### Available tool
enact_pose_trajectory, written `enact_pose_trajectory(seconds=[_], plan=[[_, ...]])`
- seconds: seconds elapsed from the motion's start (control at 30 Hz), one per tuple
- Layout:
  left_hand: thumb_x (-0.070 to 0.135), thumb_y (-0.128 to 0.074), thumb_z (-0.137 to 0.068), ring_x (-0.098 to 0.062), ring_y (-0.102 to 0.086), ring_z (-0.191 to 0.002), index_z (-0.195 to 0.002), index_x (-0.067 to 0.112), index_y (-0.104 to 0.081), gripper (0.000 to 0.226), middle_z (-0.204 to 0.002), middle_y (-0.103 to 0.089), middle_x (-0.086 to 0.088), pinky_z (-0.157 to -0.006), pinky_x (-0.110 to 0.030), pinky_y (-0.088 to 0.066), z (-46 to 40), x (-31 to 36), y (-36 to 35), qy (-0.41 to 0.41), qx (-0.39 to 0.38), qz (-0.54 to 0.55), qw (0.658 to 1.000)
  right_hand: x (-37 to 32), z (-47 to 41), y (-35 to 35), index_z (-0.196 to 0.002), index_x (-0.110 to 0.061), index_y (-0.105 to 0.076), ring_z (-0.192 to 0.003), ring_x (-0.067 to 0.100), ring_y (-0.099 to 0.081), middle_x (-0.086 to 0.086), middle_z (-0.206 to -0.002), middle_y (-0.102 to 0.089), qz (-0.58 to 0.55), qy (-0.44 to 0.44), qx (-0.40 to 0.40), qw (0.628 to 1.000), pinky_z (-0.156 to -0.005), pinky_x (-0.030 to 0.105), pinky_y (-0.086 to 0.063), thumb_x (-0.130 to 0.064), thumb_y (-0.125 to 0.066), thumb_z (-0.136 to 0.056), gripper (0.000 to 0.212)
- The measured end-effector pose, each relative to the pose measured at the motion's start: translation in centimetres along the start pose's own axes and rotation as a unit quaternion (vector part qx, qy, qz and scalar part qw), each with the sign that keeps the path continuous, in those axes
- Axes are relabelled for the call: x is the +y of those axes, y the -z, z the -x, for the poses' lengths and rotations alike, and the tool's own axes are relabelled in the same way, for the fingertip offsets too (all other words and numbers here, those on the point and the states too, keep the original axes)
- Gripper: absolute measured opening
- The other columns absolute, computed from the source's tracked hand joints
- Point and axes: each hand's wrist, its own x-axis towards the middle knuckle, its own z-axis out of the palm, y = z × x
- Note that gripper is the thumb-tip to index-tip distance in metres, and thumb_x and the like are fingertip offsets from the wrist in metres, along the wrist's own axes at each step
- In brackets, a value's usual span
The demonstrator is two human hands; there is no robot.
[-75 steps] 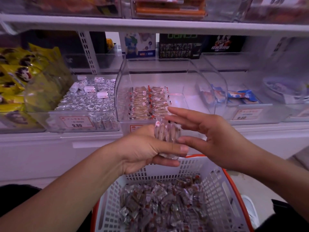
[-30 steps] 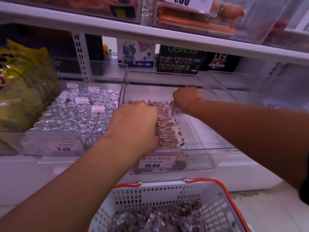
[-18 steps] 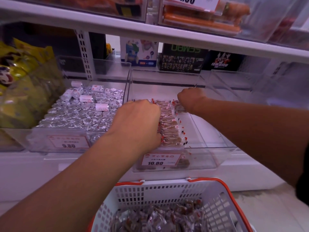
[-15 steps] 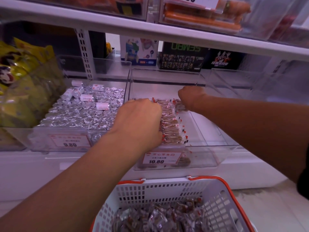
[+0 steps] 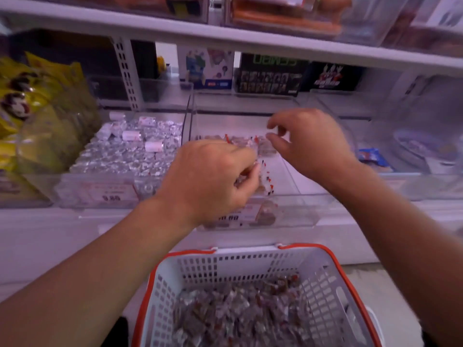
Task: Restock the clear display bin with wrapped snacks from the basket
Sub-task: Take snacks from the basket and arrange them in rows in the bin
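The clear display bin (image 5: pixel 295 217) sits on the shelf at centre, with rows of wrapped snacks (image 5: pixel 266 146) lying in its back part. My left hand (image 5: pixel 210 181) is over the bin's front half, knuckles up, fingers curled round a few clear wrapped snacks at the fingertips; motion blur softens this. My right hand (image 5: pixel 310 144) hovers above the bin's back right, fingers loosely bent, thumb and forefinger apart with nothing between them. The white basket (image 5: pixel 250 261) with an orange rim stands below, holding a heap of wrapped snacks (image 5: pixel 238 311).
A bin of silver-wrapped sweets (image 5: pixel 125 156) stands left of the display bin, with yellow bags (image 5: pixel 32 108) beyond it. Another clear bin (image 5: pixel 400 156) is on the right. An upper shelf (image 5: pixel 250 38) overhangs the bins. Boxes (image 5: pixel 270 76) stand behind.
My right hand has lifted off the back of the snack row and loosened its fingers. My left hand has drawn back a little toward the bin's front.
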Motion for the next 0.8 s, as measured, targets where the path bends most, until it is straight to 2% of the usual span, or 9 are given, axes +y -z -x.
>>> enact_pose_trajectory(seconds=[0.1,0.17,0.23,0.33,0.4,0.47,0.57,0.63,0.8], plan=[[0.016,-0.065,-0.083,-0.026,-0.049,-0.049,-0.058,0.021,-0.046,0.032,-0.053,-0.050,-0.002,-0.046,-0.030,-0.036,3.7,2.0,-1.3,-0.079,0.028,0.049,0.995,-1.0,9.2,-0.6,-0.082,-0.022,-0.063,-0.060,0.008,-0.045,-0.007,-0.068,-0.055,-0.156,-0.055,0.271,0.948,-0.060,0.025,-0.036,-0.026,-0.059,-0.094,0.013],[0.016,-0.066,-0.082,-0.025,-0.050,-0.049,-0.057,0.021,-0.046,0.032,-0.053,-0.051,-0.001,-0.045,-0.031,-0.037,7.4,3.1,-3.3,-0.066,-0.049,0.079,0.993,-2.9,14.6,-4.3,-0.079,-0.019,-0.061,-0.059,0.009,-0.043,-0.003,-0.066,-0.053,-0.222,-0.145,0.284,0.921,-0.059,0.025,-0.034,-0.020,-0.058,-0.093,0.014],[0.026,-0.065,-0.082,-0.027,-0.060,-0.061,-0.064,0.020,-0.051,0.024,-0.064,-0.060,0.000,-0.050,-0.032,-0.044,12.0,3.7,-6.0,0.022,-0.240,0.091,0.966,-5.2,19.6,-9.4,-0.084,-0.017,-0.064,-0.062,0.015,-0.053,0.001,-0.070,-0.059,-0.264,-0.210,0.157,0.928,-0.060,0.029,-0.041,-0.021,-0.060,-0.091,0.009],[0.050,-0.062,-0.084,-0.027,-0.065,-0.100,-0.102,0.024,-0.064,0.032,-0.106,-0.068,-0.002,-0.080,-0.036,-0.053,20.2,3.7,-9.2,0.205,-0.557,0.051,0.803,-7.0,27.0,-16.1,-0.103,-0.023,-0.067,-0.083,0.025,-0.067,0.003,-0.089,-0.068,-0.246,-0.226,-0.219,0.917,-0.070,0.033,-0.051,-0.037,-0.062,-0.085,0.023],[0.046,-0.068,-0.085,-0.028,-0.061,-0.112,-0.129,0.024,-0.057,0.050,-0.123,-0.064,-0.006,-0.091,-0.035,-0.051,25.5,4.7,-10.2,0.349,-0.630,0.101,0.686,-7.0,32.3,-18.8,-0.127,-0.021,-0.057,-0.114,0.032,-0.060,0.013,-0.123,-0.062,-0.214,-0.193,-0.450,0.845,-0.089,0.034,-0.049,-0.043,-0.067,-0.080,0.053],[0.040,-0.070,-0.087,-0.029,-0.058,-0.116,-0.140,0.014,-0.048,0.063,-0.132,-0.059,-0.011,-0.098,-0.037,-0.048,30.0,6.6,-11.6,0.437,-0.661,0.117,0.599,-7.0,36.3,-20.0,-0.151,-0.015,-0.024,-0.133,0.041,-0.043,0.024,-0.150,-0.033,-0.195,-0.194,-0.586,0.762,-0.105,0.041,-0.043,-0.051,-0.077,-0.071,0.103],[0.042,-0.073,-0.086,-0.031,-0.053,-0.121,-0.157,0.009,-0.013,0.099,-0.150,-0.042,-0.018,-0.102,-0.040,-0.046,33.5,9.7,-14.1,0.532,-0.662,0.162,0.502,-7.4,39.0,-21.3,-0.156,-0.017,-0.002,-0.135,0.042,-0.039,0.028,-0.150,-0.029,-0.174,-0.222,-0.614,0.737,-0.108,0.041,-0.041,-0.052,-0.086,-0.058,0.134],[0.045,-0.077,-0.082,-0.036,-0.046,-0.131,-0.157,0.011,0.008,0.118,-0.158,-0.027,-0.017,-0.098,-0.037,-0.046,34.3,11.4,-15.8,0.628,-0.592,0.211,0.460,-7.4,39.2,-22.4,-0.155,-0.013,0.009,-0.135,0.041,-0.040,0.030,-0.151,-0.026,-0.183,-0.255,-0.606,0.731,-0.107,0.040,-0.040,-0.050,-0.090,-0.056,0.144],[0.045,-0.081,-0.076,-0.038,-0.036,-0.138,-0.155,0.014,-0.014,0.108,-0.156,-0.030,-0.017,-0.110,-0.045,-0.038,36.0,14.7,-19.5,0.707,-0.473,0.140,0.507,-7.8,39.8,-23.8,-0.154,-0.016,0.013,-0.138,0.047,-0.031,0.028,-0.153,-0.017,-0.144,-0.232,-0.609,0.745,-0.110,0.049,-0.036,-0.049,-0.091,-0.054,0.148]])
